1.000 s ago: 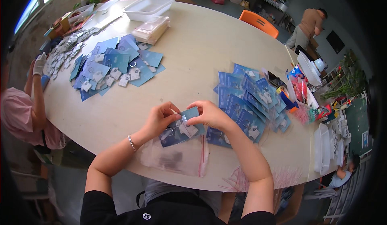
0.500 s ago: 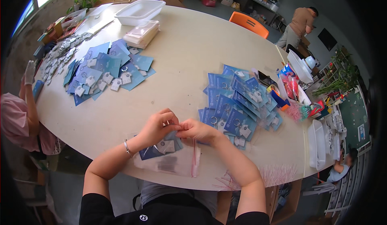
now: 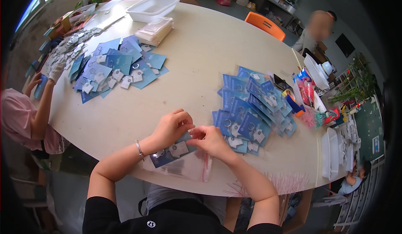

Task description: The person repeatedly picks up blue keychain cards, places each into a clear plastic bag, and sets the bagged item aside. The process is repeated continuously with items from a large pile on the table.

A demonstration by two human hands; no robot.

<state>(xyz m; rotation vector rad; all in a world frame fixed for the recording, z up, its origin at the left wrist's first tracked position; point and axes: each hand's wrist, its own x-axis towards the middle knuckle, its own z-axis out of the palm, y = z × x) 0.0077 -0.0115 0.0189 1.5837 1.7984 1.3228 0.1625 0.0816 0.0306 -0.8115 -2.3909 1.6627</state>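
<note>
Centrally, L hand & R hand meet just above a blue card w/ white tag; fingertips of both bend into pinches, side by side, but whether either closes on the card or on thin film can't be told. Card lies directly beneath the grip, over a flat clear bag extending below. Long axis, partly hidden, appears oblique: dark end points down-L, away from the grip; paler end points up-R, under the fingertips. Step in hand is prob. fine fingertip work at the paler end; next move seems to call for a steady L pinch & small R adjustment. R of grip, near: overlapping card pile. Up-L, well apart: 2nd pile. Down-R: thin pink ties.
</note>
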